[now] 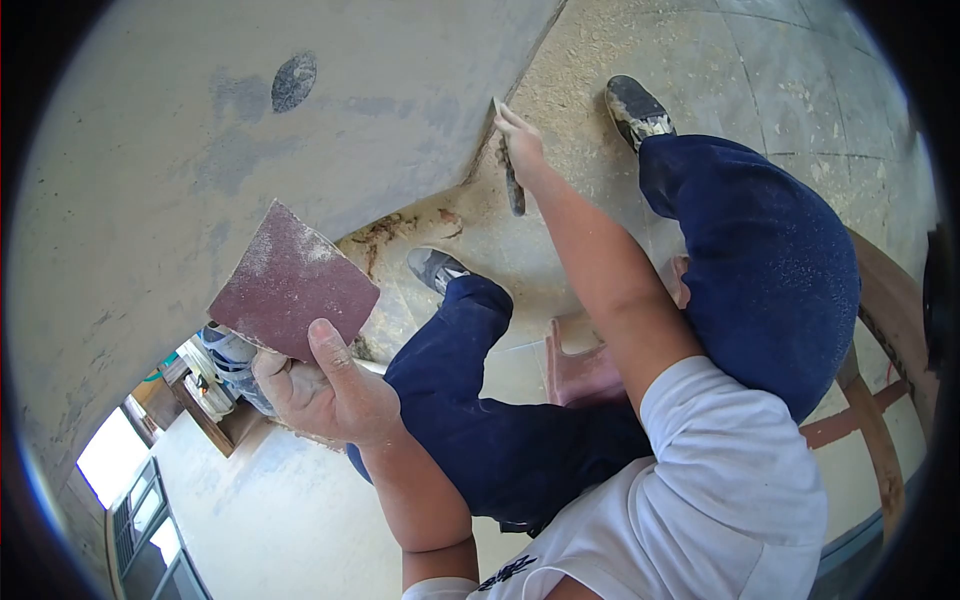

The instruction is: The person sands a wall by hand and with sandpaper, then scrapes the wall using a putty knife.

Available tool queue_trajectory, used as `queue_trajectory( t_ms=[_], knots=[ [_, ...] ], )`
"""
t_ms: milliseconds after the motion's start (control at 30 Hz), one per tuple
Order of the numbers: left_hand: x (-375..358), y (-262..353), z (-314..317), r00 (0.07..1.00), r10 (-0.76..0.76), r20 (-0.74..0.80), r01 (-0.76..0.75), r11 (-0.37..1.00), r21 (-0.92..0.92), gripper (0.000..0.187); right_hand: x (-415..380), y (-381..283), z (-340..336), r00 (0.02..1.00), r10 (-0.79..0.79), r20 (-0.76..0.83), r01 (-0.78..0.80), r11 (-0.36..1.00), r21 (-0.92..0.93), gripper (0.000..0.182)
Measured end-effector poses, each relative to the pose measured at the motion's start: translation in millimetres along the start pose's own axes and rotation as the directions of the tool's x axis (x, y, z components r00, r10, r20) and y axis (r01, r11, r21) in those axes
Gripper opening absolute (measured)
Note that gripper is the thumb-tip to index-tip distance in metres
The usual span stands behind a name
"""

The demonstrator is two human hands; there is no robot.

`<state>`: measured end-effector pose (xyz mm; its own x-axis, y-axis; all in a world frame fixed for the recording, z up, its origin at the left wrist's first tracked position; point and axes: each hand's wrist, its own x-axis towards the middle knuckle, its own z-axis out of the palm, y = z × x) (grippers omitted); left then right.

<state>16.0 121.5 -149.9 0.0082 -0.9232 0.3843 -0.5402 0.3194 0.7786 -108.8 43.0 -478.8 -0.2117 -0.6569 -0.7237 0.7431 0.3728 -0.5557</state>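
1. Your left hand (335,400) is closed in a pinch on a reddish-brown sheet (295,290), thumb on the near face, other fingers mostly behind it.
2. Sheet: raised off the floor (590,85), seen against the wall (380,140) and past its lower edge; one corner points up, pale powder on that upper part.
3. Your right hand (523,148) is closed around a dark-handled tool (515,195); handle protrudes below the fist, pale tip at the fingers. Type of tool: cannot tell.
4. Tool position: beside the wall's edge, near its corner; contact with the wall cannot be told.
5. Wall face bears a dark oval patch (294,82).
6. Your two shoes (636,105) rest apart on the dusty floor.
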Motion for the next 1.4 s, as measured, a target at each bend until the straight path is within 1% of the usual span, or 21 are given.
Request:
queue_trajectory(
  t_ms=[67,167,200,233,300,433,467,500,567,700,867,933,967,1033,1067,1100,1167,1200,1300,1367,1400],
  knots=[
    [-4.0,-2.2,-6.8,1.0,0.007,0.003,-0.007,1.0,0.003,0.013,5.5,-12.1,5.5,1.0,-0.015,0.014,0.011,0.974,0.228,0.041],
    [-4.9,-4.6,-8.1,0.994,0.106,0.024,-0.107,0.994,0.036,0.014,-19.2,-0.7,7.7,0.999,0.042,0.011,-0.042,0.995,0.085,0.042],
    [-3.6,-3.1,-7.6,0.998,0.058,0.018,-0.059,0.998,0.027,0.014,15.5,40.4,1.2,0.99,-0.139,0.014,0.139,0.985,-0.103,0.041],
    [-2.5,-2.4,-7.1,1.0,0.007,0.017,-0.008,1.0,0.027,0.014,7.7,20.0,6.4,0.988,-0.151,0.02,0.152,0.983,-0.103,0.041],
    [1.7,0.1,-2.4,1.0,0.0,0.03,-0.001,1.0,0.007,0.014,-12.3,-5.5,9.7,0.998,0.051,-0.026,-0.048,0.993,0.105,0.041],
    [-5.9,-2.7,-3.4,0.999,0.025,0.034,-0.025,1.0,-0.005,0.013,2.9,-3.5,6.9,1.0,0.007,-0.021,-0.003,0.983,0.181,0.041],
    [-5.8,-4.3,-3.7,0.997,0.051,0.049,-0.052,0.999,0.015,0.013,-5.6,-1.4,7.1,0.998,0.06,0.01,-0.06,0.976,0.21,0.04],
    [-4.8,-3.7,-2.9,0.997,0.059,0.04,-0.059,0.998,0.004,0.013,-7.7,-1.5,6.4,0.999,0.045,0.013,-0.046,0.977,0.206,0.04],
    [-1.7,-3.4,-1.3,1.0,0.009,0.03,-0.01,1.0,0.013,0.013,-2.3,6.4,4.4,0.999,0.03,0.024,-0.031,0.998,0.047,0.04],
    [2.0,0.1,1.2,0.999,0.015,0.047,-0.015,1.0,-0.017,0.013,-2.9,-3.6,-7.0,0.997,0.036,0.069,-0.037,0.999,0.022,0.041],
    [-0.2,-1.0,2.0,0.997,0.062,0.056,-0.062,0.998,0.004,0.013,2.8,-10.9,10.8,0.999,0.037,0.04,-0.043,0.988,0.152,0.044],
    [0.4,-2.3,0.4,0.998,0.03,0.047,-0.031,0.999,0.018,0.012,9.3,-23.9,17.2,0.996,0.066,-0.055,-0.042,0.934,0.355,0.044],
    [0.3,-2.3,-1.6,0.999,-0.001,0.037,0.0,0.999,0.033,0.012,4.2,-22.9,16.5,0.996,0.073,-0.054,-0.049,0.933,0.358,0.044],
    [-1.2,-2.2,-0.8,1.0,0.013,0.025,-0.013,0.999,0.029,0.012,5.9,-27.4,10.9,1.0,-0.015,-0.012,0.017,0.97,0.241,0.045],
    [0.2,-2.1,1.6,1.0,0.025,0.009,-0.025,1.0,0.018,0.012,-2.0,-22.0,9.0,0.999,0.033,-0.016,-0.03,0.991,0.131,0.045],
    [2.6,-1.2,2.4,0.999,0.032,0.006,-0.032,0.999,0.008,0.012,4.2,-6.4,6.9,1.0,0.02,-0.016,-0.018,0.991,0.131,0.045],
    [6.0,-0.9,4.4,0.997,0.056,0.059,-0.057,0.998,0.016,0.012,20.7,29.2,4.7,0.994,-0.103,0.038,0.105,0.993,-0.058,0.045],
    [7.9,-0.5,8.0,0.997,0.058,0.059,-0.06,0.998,0.019,0.012,-0.3,4.1,15.5,0.999,0.02,-0.046,-0.015,0.995,0.1,0.043],
    [4.3,2.6,5.9,0.997,0.029,0.068,-0.031,0.999,0.029,0.012,10.1,-21.2,13.8,0.997,0.02,-0.07,-0.001,0.964,0.266,0.04],
    [1.4,-2.9,7.8,0.996,0.065,0.06,-0.069,0.995,0.067,0.011,6.0,-10.9,12.7,0.997,0.015,-0.081,0.006,0.967,0.253,0.038],
    [1.4,-5.6,8.0,0.996,0.073,0.059,-0.075,0.996,0.038,0.012,6.4,5.9,8.6,0.997,-0.058,-0.047,0.063,0.993,0.104,0.038]
  ],
)
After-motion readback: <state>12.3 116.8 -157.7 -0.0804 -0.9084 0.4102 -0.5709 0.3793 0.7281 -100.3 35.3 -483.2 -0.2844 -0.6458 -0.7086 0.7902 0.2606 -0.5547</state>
